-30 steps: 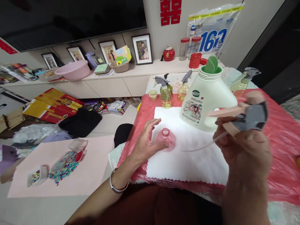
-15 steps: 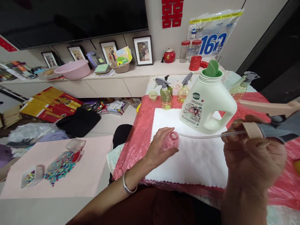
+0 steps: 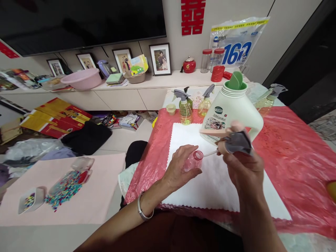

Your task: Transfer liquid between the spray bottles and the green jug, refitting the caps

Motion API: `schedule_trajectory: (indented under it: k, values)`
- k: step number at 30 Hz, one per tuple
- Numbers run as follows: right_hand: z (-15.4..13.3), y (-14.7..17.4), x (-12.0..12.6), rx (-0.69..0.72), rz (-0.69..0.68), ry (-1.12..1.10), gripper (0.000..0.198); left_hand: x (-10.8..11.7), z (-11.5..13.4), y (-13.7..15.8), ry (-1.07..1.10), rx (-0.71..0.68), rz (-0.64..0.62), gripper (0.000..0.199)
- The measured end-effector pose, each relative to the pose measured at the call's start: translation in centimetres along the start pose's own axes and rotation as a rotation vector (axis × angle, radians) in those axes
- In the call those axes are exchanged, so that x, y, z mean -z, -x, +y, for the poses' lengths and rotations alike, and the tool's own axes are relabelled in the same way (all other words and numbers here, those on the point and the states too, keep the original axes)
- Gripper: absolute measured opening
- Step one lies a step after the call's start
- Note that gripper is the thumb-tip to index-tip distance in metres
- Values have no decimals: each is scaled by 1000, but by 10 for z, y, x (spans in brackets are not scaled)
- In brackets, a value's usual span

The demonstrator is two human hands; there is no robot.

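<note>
My left hand (image 3: 181, 167) is wrapped around a small clear pink bottle (image 3: 193, 161) whose threaded mouth is uncapped and tilts to the right. In my right hand (image 3: 243, 164) is a grey and pink spray nozzle (image 3: 237, 141), slightly blurred. Its thin dip tube (image 3: 210, 153) points left, and the tip is at the pink bottle's mouth; whether it is inside I cannot tell. Just behind stands a large pale green jug (image 3: 233, 105) with a green scoop-shaped piece (image 3: 235, 80) in its mouth. A white scalloped mat (image 3: 204, 189) lies under them.
Several spray bottles with grey nozzles, one here (image 3: 186, 112), stand at the table's back. Beside them is a small pale cup (image 3: 171, 109). A red plastic cover (image 3: 294, 157) spreads over the table. To the left, colourful small pieces (image 3: 65, 189) lie on a pink sheet (image 3: 102, 189).
My right hand has moved left with the spray nozzle, bringing its tube to the pink bottle's mouth. My left hand keeps its hold, nearly in place.
</note>
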State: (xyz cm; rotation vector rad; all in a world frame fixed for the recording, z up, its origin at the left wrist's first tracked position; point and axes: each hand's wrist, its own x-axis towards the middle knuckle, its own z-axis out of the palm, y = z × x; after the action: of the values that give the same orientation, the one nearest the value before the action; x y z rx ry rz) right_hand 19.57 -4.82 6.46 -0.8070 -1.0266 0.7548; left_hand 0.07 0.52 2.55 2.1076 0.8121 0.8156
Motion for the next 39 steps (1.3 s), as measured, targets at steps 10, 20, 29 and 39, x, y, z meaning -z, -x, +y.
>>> schedule_trajectory:
  k: [10, 20, 29, 39]
  values:
    - [24, -1, -14, -219, -207, 161, 23, 0, -7, -1, 60, 28, 41, 71]
    - [24, 2, -17, -88, -197, 259, 21, 0, -10, 2, 112, 64, 63, 76]
    - [36, 3, -15, -63, -252, 317, 22, 2, -5, 0, 123, 86, 45, 70]
    - [36, 6, -24, -98, -279, 349, 21, 3, -2, 0, 148, 137, 63, 55]
